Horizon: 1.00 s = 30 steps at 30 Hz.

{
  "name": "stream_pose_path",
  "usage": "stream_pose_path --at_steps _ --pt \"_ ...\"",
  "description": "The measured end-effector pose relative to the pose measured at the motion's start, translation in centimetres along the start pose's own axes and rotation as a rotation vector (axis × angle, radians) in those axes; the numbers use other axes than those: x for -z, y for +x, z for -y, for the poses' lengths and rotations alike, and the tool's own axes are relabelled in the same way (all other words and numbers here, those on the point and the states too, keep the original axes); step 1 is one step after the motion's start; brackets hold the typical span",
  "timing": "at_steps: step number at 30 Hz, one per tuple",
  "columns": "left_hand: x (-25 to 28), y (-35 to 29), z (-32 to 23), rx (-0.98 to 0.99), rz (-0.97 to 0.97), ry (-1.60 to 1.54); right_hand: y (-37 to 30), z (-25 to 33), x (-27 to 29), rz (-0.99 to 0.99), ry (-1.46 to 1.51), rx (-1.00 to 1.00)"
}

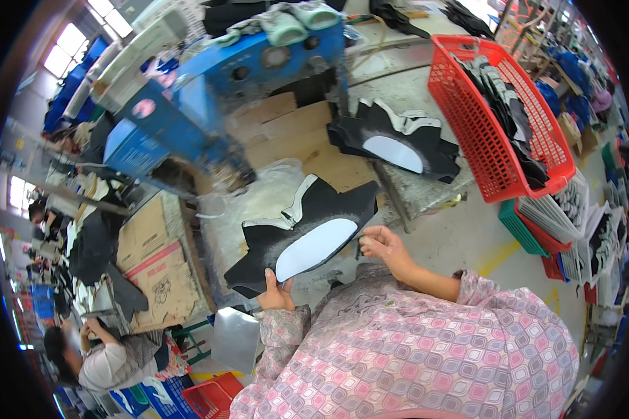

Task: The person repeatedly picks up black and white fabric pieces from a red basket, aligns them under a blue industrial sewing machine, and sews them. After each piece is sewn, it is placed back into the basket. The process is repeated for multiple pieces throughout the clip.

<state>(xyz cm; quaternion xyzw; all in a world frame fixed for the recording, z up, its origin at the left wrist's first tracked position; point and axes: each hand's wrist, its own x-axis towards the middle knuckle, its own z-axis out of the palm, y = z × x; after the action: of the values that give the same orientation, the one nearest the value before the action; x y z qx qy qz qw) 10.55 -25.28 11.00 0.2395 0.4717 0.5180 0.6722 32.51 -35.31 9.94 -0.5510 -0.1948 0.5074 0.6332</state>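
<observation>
A black, wing-shaped fabric piece (328,209) with pale-edged notches and a large white oval patch (316,248) is tilted up in front of me, over the work surface. My left hand (277,292) grips its lower edge, thumb on the front beside the patch's left end. At the piece's right lower edge, my right hand (388,253) has thumb and fingers pinched together; a small dark bit shows below the fingertips, too small to name. A second black piece (342,136) with the same kind of white oval lies on the bench farther back, right of centre.
A blue machine (210,70) with gloves (286,24) on top stands behind the work surface. At the right is a red basket (461,119) of dark pieces, with stacked crates (552,209) below it. Flattened cardboard (157,272) leans left. Another person (112,356) sits lower left.
</observation>
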Motion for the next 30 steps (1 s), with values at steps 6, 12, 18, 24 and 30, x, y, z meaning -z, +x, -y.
stream_pose_path --at_steps 6,12,18,24,30 --pt "6.0 2.4 -4.1 0.012 -0.014 0.094 3.4 -1.8 -6.4 -0.153 0.217 -0.146" --pt "9.9 3.2 -3.0 0.472 0.297 -0.027 3.8 -2.1 -5.8 -0.383 0.054 0.082" --pt "10.5 2.5 -1.5 0.491 0.324 -0.098 3.1 -3.2 -3.6 -0.218 0.034 0.083" --pt "8.7 4.4 -0.9 0.693 0.378 0.476 7.1 -6.0 -0.7 -0.101 0.445 -0.147" --pt "8.1 7.0 4.1 0.409 0.452 0.523 10.3 -8.2 2.7 -0.213 0.497 -0.257"
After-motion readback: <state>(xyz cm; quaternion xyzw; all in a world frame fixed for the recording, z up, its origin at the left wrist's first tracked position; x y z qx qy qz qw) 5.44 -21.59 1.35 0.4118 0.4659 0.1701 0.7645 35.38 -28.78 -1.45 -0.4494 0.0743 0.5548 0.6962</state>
